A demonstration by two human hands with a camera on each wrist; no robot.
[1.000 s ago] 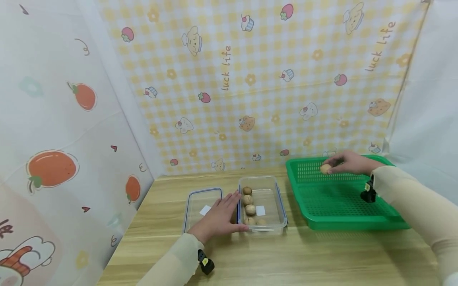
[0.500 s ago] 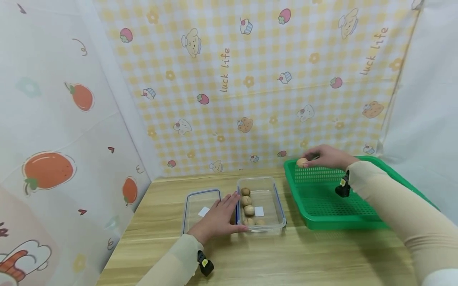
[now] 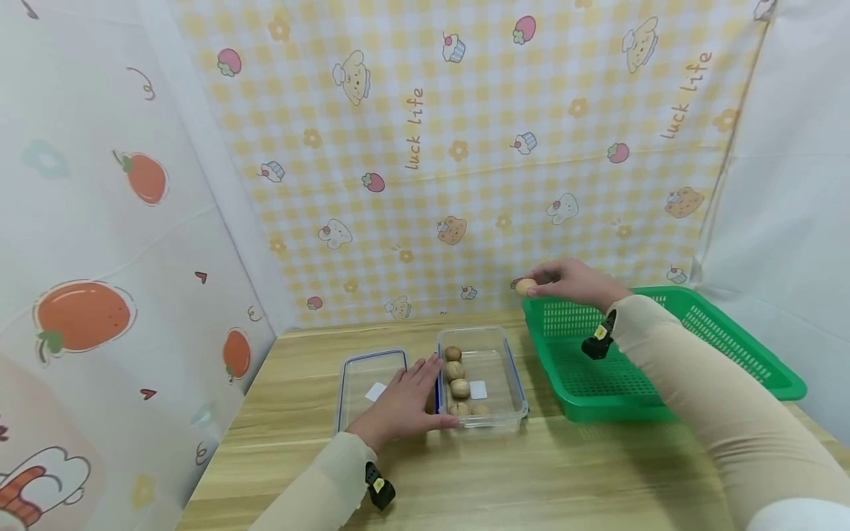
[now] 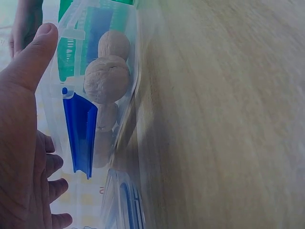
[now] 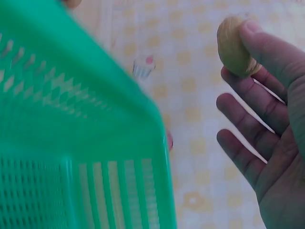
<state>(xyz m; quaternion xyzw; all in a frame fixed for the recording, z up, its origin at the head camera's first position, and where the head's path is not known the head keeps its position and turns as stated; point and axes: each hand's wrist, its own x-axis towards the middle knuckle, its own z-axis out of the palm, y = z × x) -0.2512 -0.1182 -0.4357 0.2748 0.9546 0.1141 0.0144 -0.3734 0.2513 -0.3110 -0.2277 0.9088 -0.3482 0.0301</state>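
My right hand [image 3: 574, 282] pinches a walnut [image 5: 234, 46] between thumb and fingers, held up over the far left corner of the green basket [image 3: 614, 408]. In the head view this walnut stands out against the checked cloth. My left hand [image 3: 406, 400] rests along the left side of a clear plastic box [image 3: 494, 421], fingers spread and straight, thumb at its near edge. Inside the box several walnuts [image 3: 460, 388] line the left wall, and another lies at the near end. A blue clip flap [image 4: 80, 133] hangs from the box's side in the left wrist view.
The box's clear lid [image 3: 352, 383] with a blue seal lies on the wooden table [image 3: 505, 479], partly under my left hand. A white label [image 3: 478, 389] shows in the box. The checked cloth [image 3: 398, 206] hangs behind the table.
My right hand has carried the walnut leftward and up, from over the basket's middle to its far left corner. My left hand stays at the box.
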